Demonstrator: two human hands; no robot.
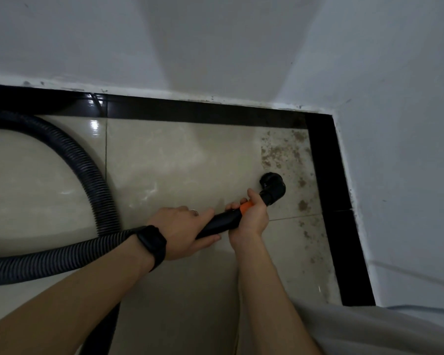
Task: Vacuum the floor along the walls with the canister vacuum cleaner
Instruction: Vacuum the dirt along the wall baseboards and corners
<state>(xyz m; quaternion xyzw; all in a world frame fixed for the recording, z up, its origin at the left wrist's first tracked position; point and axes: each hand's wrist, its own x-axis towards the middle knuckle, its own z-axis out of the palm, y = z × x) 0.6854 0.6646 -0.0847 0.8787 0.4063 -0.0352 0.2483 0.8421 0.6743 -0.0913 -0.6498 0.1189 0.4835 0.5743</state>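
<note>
Your right hand (251,216) is wrapped round the wand (222,224) right up at the orange collar (245,206), fingers curled over, thumb pointing forward. That's the steering grip, close to the working end so you can aim it finely. Your left hand (182,231), the one with the black watch (151,245) and a ring (194,212), clasps the same wand further back where the hose (49,260) joins, thumb underneath, taking the hose's weight and drag, I'd say. Two hands on a short wand: that reads as control over reach. Out front, the round brush nozzle (272,187), elbowed off the wand, looks to be down on the floor (177,162), just at the edge of the brown dirt (280,149). And there's the target: crumbly specks scattered in the corner and strung down along the right-hand skirting (326,175). The hose loops wide to your left and runs out of frame; the canister itself isn't in view. The surface is glossy cream tile with grout lines, light glinting off it, so the nozzle should glide and grit should lift easily. Black glossy skirting runs along both walls (215,47), meeting in the corner, with rough white paint along its top edge. A grey cloth (369,329) shows at lower right, I can't tell what it is
</note>
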